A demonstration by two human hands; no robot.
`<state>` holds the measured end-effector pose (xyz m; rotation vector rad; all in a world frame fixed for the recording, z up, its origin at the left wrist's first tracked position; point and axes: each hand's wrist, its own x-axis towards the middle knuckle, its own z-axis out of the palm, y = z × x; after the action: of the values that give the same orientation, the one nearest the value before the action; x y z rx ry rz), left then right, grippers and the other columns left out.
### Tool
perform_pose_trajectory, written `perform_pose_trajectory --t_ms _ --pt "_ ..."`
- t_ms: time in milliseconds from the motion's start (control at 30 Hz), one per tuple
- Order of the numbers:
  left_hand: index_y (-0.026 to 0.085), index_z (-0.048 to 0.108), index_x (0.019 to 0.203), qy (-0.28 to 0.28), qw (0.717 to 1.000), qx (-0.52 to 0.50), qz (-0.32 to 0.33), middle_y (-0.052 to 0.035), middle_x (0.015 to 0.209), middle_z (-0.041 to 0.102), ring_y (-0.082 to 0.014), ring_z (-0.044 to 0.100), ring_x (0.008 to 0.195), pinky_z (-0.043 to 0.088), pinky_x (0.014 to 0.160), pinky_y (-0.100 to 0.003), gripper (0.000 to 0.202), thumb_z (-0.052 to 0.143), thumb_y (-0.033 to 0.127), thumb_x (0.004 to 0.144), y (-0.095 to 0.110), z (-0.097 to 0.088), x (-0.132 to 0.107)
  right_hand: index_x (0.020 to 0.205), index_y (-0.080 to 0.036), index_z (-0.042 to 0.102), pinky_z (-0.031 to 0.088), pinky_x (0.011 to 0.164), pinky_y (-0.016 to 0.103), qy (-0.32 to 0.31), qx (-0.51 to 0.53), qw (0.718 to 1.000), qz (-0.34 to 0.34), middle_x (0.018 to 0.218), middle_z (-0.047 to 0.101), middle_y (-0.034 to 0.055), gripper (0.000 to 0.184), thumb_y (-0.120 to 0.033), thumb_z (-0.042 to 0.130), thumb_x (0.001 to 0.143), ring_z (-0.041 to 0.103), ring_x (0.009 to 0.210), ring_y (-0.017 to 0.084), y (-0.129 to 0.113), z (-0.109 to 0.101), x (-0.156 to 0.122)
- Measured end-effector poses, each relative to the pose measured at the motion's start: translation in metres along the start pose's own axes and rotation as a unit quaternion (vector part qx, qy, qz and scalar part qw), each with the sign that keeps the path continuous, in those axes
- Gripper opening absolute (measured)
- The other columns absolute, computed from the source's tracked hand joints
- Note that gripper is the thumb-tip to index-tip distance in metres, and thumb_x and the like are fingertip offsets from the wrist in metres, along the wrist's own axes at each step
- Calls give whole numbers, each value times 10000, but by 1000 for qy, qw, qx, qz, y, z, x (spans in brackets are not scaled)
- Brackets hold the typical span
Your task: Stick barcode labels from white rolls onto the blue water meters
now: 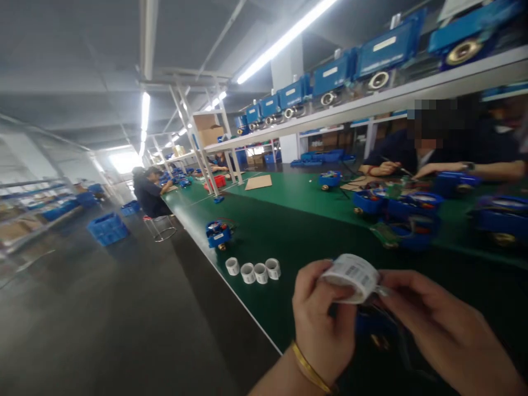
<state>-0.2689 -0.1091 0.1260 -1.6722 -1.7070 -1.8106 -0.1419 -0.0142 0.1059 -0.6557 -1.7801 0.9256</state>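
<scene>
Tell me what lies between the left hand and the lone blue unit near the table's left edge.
Four white label rolls sit on the green tabletop between the left hand and the blue unit, as the head view shows.

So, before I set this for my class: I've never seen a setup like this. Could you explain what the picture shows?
There is no robot here. A person wears a camera on their head, looking forward and down at their own bare hands. The left hand holds a white label roll; the right hand is at its edge, though blur hides exactly what it grips. On the green tabletop stand four more white rolls, with a small blue unit beyond them. More blue units line a shelf above. Another person works across the table.
</scene>
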Motion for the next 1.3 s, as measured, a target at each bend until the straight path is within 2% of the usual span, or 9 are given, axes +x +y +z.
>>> perform_pose_trajectory --t_ms 200,300,500,633,733,900,1067,1200,1300 --pt "196 603 797 43 993 86 72 -56 1092 526 -170 540 1005 472 832 -295 161 589 47 738 -13 3 -2 789 -168 561 531 654 243 -94 202 964 145 764 614 31 197 -356 622 792 611 727 188 -18 10 8" --pt "186 595 797 41 988 124 81 -65 1111 509 -173 532 1013 459 841 -292 138 600 62 738 -16 4 1 804 -162 556 521 698 269 -97 241 953 156 808 599 33 196 -344 629 800 595 762 183 -18 8 10" --pt "202 568 829 29 978 175 112 -55 1087 519 -169 530 1001 441 842 -284 166 579 57 750 -21 4 3 811 -168 537 517 699 292 -92 217 962 135 890 592 45 182 -341 584 842 592 796 181 -22 4 10" --pt "220 560 800 60 973 202 98 -31 1043 534 -165 534 974 445 808 -271 160 596 74 744 -22 2 4 825 -173 498 516 753 342 -95 303 929 188 872 611 45 228 -372 610 822 612 845 209 -12 1 18" --pt "210 558 792 43 965 242 88 -47 1058 533 -185 534 976 447 812 -295 101 581 117 763 -28 -4 8 860 -174 499 511 751 332 -75 281 936 196 965 606 57 167 -318 581 842 607 901 216 0 -11 24" --pt "189 586 831 -111 928 354 4 -95 1115 509 -226 549 941 483 733 -321 85 507 210 809 -72 -12 -4 856 -170 516 494 716 303 -27 182 963 199 1067 579 66 89 -253 545 840 598 903 202 15 -38 16" --pt "189 585 935 -267 889 368 -60 -104 1076 519 -259 521 999 455 862 -408 176 498 193 783 -107 -8 -38 918 -170 529 470 732 306 -55 150 952 260 1094 559 73 89 -243 488 889 570 944 199 22 -57 -9" --pt "166 529 970 -198 921 322 -93 -150 1177 457 -329 447 1111 421 894 -485 303 587 333 724 -95 -1 -36 862 -160 507 462 702 286 -157 266 916 257 1045 569 81 120 -275 515 890 577 913 206 1 -53 -30" --pt "158 423 1118 -177 948 186 -189 -133 1057 532 -291 543 981 470 817 -463 480 562 429 747 -81 14 -23 817 -152 493 451 699 276 -257 297 886 246 1038 575 97 99 -232 535 859 563 913 212 -15 -34 -46"
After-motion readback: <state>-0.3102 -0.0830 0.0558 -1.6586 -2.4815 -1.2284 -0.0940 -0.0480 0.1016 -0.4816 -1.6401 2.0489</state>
